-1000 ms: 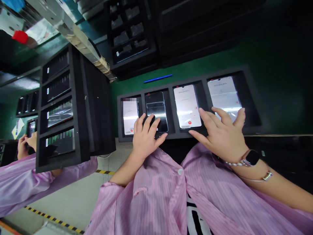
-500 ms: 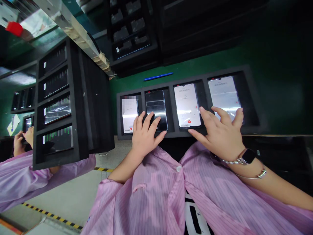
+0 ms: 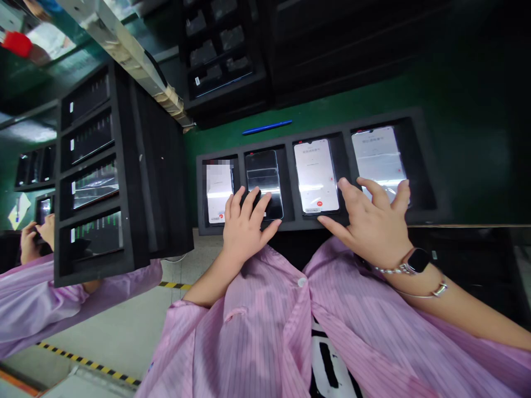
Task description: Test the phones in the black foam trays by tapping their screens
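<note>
Green workbench (image 3: 332,94), left hand (image 3: 245,232) and right hand (image 3: 369,229) open, fingers spread over phones (image 3: 265,177)

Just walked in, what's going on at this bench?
A person in a pink striped smock has both bare hands over a black foam tray holding four smartphones. The left hand rests on the dark second phone. The right hand is over the lit fourth phone. A blue pen lies on the green mat. At far left are a co-worker's hands.
</note>
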Action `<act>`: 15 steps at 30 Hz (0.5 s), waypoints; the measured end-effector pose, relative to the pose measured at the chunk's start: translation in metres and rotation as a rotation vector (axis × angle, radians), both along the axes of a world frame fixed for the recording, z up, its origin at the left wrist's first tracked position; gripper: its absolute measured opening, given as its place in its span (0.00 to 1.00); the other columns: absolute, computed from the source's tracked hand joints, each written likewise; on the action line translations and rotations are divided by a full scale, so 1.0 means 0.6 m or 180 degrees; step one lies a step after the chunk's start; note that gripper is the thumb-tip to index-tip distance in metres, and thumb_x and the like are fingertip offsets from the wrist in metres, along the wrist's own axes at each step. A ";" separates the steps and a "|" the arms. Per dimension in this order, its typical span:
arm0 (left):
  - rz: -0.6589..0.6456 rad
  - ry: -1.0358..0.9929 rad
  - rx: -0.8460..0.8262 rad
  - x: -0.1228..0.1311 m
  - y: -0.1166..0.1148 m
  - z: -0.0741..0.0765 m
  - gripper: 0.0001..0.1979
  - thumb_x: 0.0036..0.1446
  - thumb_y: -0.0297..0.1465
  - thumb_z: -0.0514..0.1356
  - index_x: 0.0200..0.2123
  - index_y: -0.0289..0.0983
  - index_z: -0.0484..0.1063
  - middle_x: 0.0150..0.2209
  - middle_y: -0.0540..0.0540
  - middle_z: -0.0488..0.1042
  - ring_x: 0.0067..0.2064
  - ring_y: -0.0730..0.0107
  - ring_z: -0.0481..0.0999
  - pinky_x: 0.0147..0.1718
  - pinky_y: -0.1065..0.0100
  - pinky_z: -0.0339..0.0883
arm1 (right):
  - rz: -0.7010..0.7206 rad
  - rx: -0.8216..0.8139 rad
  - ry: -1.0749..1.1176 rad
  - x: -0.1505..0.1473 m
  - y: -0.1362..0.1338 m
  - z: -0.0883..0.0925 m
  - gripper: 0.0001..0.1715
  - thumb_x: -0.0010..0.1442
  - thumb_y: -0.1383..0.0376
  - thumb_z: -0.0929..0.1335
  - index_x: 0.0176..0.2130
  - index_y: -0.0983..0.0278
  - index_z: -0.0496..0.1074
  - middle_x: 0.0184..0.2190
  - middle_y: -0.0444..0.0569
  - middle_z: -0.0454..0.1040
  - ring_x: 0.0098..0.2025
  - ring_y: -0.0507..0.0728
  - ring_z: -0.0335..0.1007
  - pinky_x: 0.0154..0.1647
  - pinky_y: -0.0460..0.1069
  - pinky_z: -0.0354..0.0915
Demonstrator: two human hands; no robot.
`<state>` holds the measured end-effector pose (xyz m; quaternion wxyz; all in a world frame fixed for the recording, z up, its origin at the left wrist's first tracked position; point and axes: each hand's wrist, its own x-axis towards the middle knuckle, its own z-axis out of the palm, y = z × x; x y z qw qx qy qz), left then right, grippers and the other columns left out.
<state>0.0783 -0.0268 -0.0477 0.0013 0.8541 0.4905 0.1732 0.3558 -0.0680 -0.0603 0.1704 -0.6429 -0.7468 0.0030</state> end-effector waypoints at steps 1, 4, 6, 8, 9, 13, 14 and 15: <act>-0.0021 -0.0041 0.0066 0.000 0.000 -0.001 0.30 0.67 0.48 0.61 0.66 0.40 0.69 0.66 0.38 0.72 0.72 0.43 0.63 0.70 0.44 0.56 | 0.0008 0.0005 -0.0007 0.000 0.000 -0.001 0.46 0.71 0.45 0.63 0.75 0.67 0.53 0.60 0.62 0.75 0.67 0.74 0.64 0.71 0.80 0.37; -0.0042 -0.0135 0.0129 -0.002 0.000 -0.005 0.30 0.67 0.47 0.62 0.66 0.40 0.68 0.66 0.37 0.72 0.72 0.44 0.62 0.70 0.43 0.56 | 0.0036 -0.0031 -0.0034 0.001 0.000 -0.001 0.44 0.72 0.45 0.63 0.75 0.65 0.53 0.61 0.60 0.75 0.67 0.74 0.63 0.71 0.80 0.36; -0.0017 -0.0128 0.0057 -0.002 0.000 -0.006 0.30 0.67 0.47 0.62 0.66 0.41 0.68 0.66 0.37 0.71 0.73 0.44 0.61 0.70 0.43 0.56 | 0.0001 -0.0082 0.0019 0.002 0.000 0.000 0.47 0.72 0.45 0.62 0.76 0.67 0.49 0.61 0.61 0.75 0.67 0.74 0.62 0.72 0.79 0.36; -0.0018 -0.0101 0.0054 -0.002 0.000 -0.006 0.30 0.67 0.47 0.62 0.66 0.41 0.68 0.66 0.37 0.71 0.73 0.44 0.61 0.70 0.43 0.56 | -0.0033 -0.0117 0.0077 0.001 0.000 0.002 0.49 0.72 0.44 0.62 0.77 0.69 0.47 0.61 0.63 0.75 0.67 0.74 0.62 0.72 0.78 0.36; -0.0027 -0.0085 0.0079 -0.002 0.000 -0.005 0.30 0.67 0.47 0.62 0.66 0.41 0.69 0.66 0.38 0.72 0.72 0.43 0.62 0.70 0.44 0.56 | -0.0011 -0.0126 0.0059 0.001 0.001 0.003 0.47 0.72 0.45 0.61 0.76 0.68 0.49 0.61 0.63 0.74 0.67 0.74 0.62 0.72 0.78 0.37; -0.0008 -0.0001 0.0026 0.000 0.000 -0.001 0.29 0.66 0.48 0.62 0.66 0.44 0.70 0.66 0.39 0.72 0.71 0.42 0.63 0.69 0.43 0.55 | 0.0187 -0.0071 -0.0190 0.000 0.000 0.003 0.32 0.73 0.47 0.62 0.66 0.61 0.68 0.64 0.58 0.72 0.68 0.74 0.61 0.71 0.80 0.38; 0.0008 0.0018 -0.0014 0.001 0.001 0.000 0.28 0.66 0.48 0.61 0.66 0.45 0.71 0.66 0.40 0.71 0.71 0.42 0.63 0.69 0.43 0.55 | 0.0201 -0.0029 -0.0180 0.003 0.000 0.002 0.32 0.72 0.47 0.62 0.66 0.61 0.69 0.65 0.59 0.71 0.68 0.74 0.61 0.71 0.79 0.39; 0.0020 0.0030 -0.0041 0.001 0.001 0.000 0.28 0.66 0.48 0.61 0.65 0.46 0.72 0.66 0.40 0.71 0.71 0.41 0.63 0.69 0.43 0.55 | 0.0188 0.0017 -0.0118 0.008 0.000 0.001 0.34 0.72 0.46 0.62 0.66 0.62 0.67 0.66 0.60 0.70 0.68 0.74 0.61 0.72 0.78 0.41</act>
